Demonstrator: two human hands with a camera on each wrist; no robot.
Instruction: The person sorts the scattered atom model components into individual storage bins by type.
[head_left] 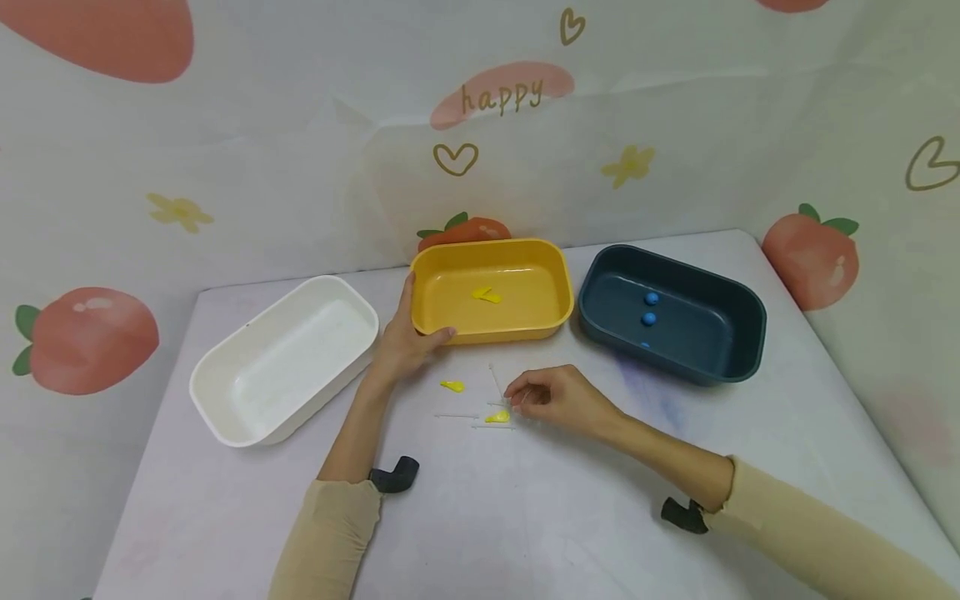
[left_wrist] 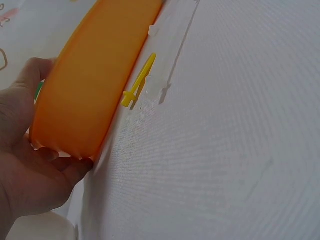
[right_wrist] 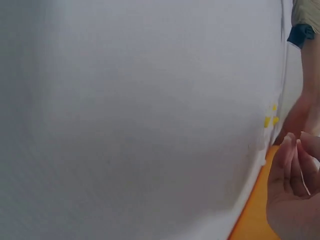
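Gripping the left end of the yellow tub [head_left: 521, 317], at the far side of the table [head_left: 525, 517], with the left hand [head_left: 405, 340], with thumb on the near wall and the other fingers bent round the end. Pinching a thin white stick [right_wrist: 303, 175] between thumb and closely gathered fingertips of the right hand [head_left: 566, 400], just right of two yellow pieces [head_left: 497, 416] and loose white sticks [head_left: 456, 415], nearer than the tub. Flanked by a white tub [head_left: 300, 358] at left and a dark blue tub [head_left: 697, 333] with blue balls [head_left: 649, 318] inside at right.
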